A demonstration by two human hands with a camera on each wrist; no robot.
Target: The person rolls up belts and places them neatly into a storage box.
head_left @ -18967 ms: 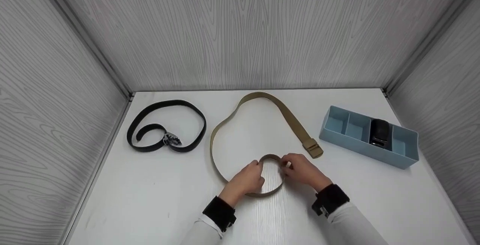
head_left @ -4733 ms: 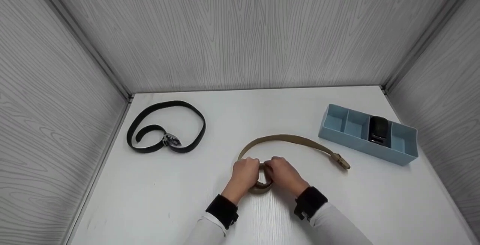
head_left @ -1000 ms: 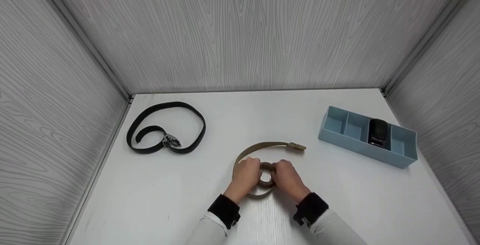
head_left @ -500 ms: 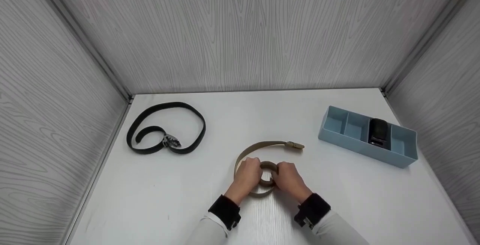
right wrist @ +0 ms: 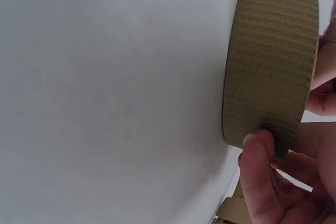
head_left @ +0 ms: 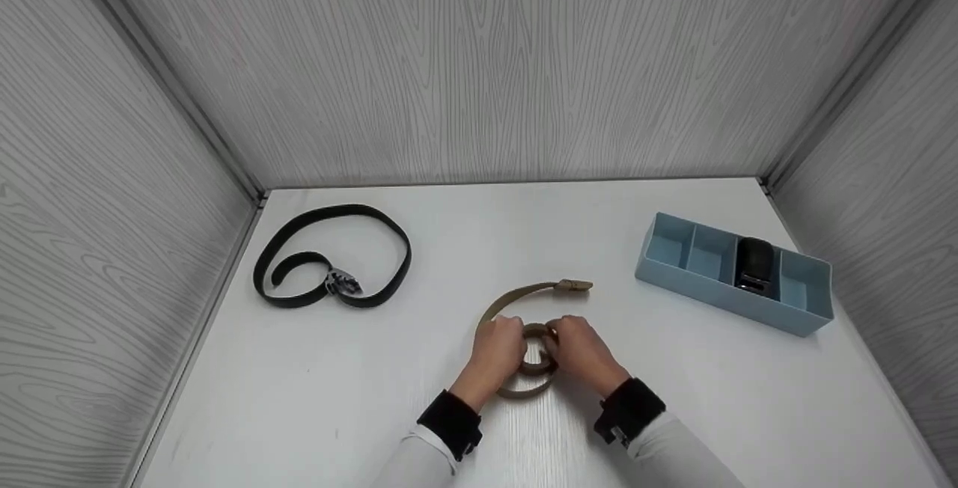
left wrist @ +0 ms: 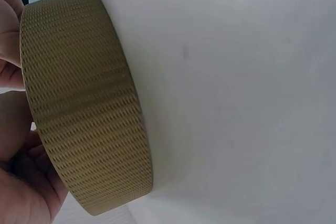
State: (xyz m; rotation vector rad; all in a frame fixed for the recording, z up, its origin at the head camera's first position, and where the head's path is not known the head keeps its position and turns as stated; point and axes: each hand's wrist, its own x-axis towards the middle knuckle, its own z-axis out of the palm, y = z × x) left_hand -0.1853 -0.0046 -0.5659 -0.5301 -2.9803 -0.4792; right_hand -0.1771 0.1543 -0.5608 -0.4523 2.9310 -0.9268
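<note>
A tan webbing belt lies on edge on the white table, its inner end wound into a small round coil between the two hands. Its loose outer length curves behind the left hand and ends in a tan buckle. My left hand grips the coil's left side. On the coil's right side, my right hand pinches the webbing between thumb and fingers. Close up in the left wrist view, the woven webbing bows outward. Fingertips press the belt's outer face in the right wrist view.
A black belt with a silver buckle lies loosely looped at the left. At the right stands a light blue divided box, holding a rolled black item with a shiny metal part in one compartment. Grey wood-grain walls enclose the table.
Over the longer span, the tan belt's wide loop has shrunk into a tight coil, its buckle end drawn inward. Lately the buckle slides slightly left while the right hand shifts its fingers on the coil.
</note>
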